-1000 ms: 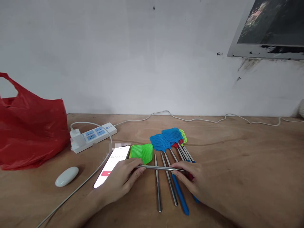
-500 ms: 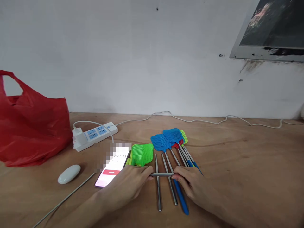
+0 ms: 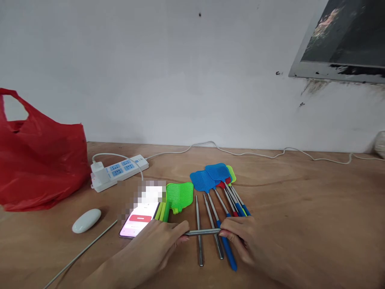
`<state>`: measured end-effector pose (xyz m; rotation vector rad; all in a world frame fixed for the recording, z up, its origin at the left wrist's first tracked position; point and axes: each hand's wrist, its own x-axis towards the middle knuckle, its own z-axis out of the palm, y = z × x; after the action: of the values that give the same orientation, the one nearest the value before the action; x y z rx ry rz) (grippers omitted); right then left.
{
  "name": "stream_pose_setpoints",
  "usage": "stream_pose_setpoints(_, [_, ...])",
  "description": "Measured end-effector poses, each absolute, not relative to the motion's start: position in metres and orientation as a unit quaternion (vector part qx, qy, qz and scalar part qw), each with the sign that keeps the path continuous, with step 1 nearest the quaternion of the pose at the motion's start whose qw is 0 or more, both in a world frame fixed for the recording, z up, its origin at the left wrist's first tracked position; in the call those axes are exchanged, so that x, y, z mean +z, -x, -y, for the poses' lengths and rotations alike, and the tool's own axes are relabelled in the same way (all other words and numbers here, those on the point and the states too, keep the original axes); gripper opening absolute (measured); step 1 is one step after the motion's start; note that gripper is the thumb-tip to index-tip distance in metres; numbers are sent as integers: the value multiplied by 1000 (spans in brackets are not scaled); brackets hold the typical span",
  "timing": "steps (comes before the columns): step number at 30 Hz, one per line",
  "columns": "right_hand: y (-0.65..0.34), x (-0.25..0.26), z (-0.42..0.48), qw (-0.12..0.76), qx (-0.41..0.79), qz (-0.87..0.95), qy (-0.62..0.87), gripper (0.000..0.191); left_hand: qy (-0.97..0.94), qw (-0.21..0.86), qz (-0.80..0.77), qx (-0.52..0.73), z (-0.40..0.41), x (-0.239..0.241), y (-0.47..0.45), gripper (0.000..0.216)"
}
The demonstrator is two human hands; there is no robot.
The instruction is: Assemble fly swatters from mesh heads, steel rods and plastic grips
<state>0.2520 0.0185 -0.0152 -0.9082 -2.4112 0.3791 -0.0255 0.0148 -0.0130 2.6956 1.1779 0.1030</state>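
1. Pushed shorter than a second ago: telescopic rod [image 3: 202, 232], with both hands drawn closer together and nearer the front of the bench [image 3: 300, 208].
2. Left hand [image 3: 152, 251] pinched by thumb and fingertips on the rod's left end; right hand [image 3: 248, 243] clamped the same way on its right end.
3. Hidden under the fingers: both tips of the rod. Covered by the right hand: lower grips of the red and blue handles in the swatter pile [image 3: 215, 176]. Forearms cut off at the bottom edge.
4. Phone [image 3: 140, 218] partly under the left hand, top of its screen blurred and unreadable.
5. Held level, just above two loose steel rods [image 3: 198, 237] and a blue-handled swatter [image 3: 226, 249], crossing all three at right angles.
6. Crowded on the left: green swatter head [image 3: 179, 196] beside the phone, white oval object [image 3: 86, 220], power strip [image 3: 118, 171], red plastic bag [image 3: 39, 160].
7. Open bare wood to the right of the right hand, out to the thin white cable [image 3: 255, 152] along the wall.
8. Rod itself: slim, grey, shiny metal, straight.
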Motion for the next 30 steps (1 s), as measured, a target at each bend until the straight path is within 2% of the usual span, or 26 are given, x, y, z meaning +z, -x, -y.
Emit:
stream_pose_setpoints(7, [-257,-20,-16,260,107,904,323,34,-908,148,-390,47,-14,-14,31,29])
stream_pose_setpoints(14, [-252,-20,-8,192,117,912,342,22,-915,136,-371,81,-10,-4,29,31])
stream_pose_setpoints(20, [-251,-26,-11,183,135,915,333,33,-918,145,-365,46,-12,-1,25,28])
stream_pose_setpoints(30, [-260,-25,-13,201,172,903,340,35,-922,125,-366,19,-14,-8,17,28])
